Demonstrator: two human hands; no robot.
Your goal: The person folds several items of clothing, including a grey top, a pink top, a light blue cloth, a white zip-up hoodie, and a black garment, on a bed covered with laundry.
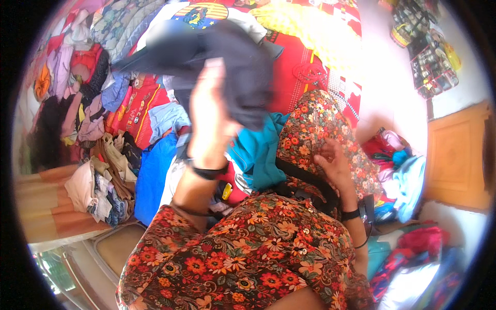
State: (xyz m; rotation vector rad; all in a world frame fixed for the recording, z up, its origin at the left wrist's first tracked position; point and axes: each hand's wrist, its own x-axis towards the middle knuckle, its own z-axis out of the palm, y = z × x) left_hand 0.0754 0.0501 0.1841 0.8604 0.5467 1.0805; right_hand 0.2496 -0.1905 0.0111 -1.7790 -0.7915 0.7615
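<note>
Over red sheet [285, 77], dark garment [247, 75]; clothes heap [82, 98]; orange panel [457, 157].

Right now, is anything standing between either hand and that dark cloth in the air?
Nothing visible blocks the left hand: it seems to hold the dark cloth. In this view, the floral-covered leg and teal cloth lie between the right hand and it, though depth is unclear.
</note>
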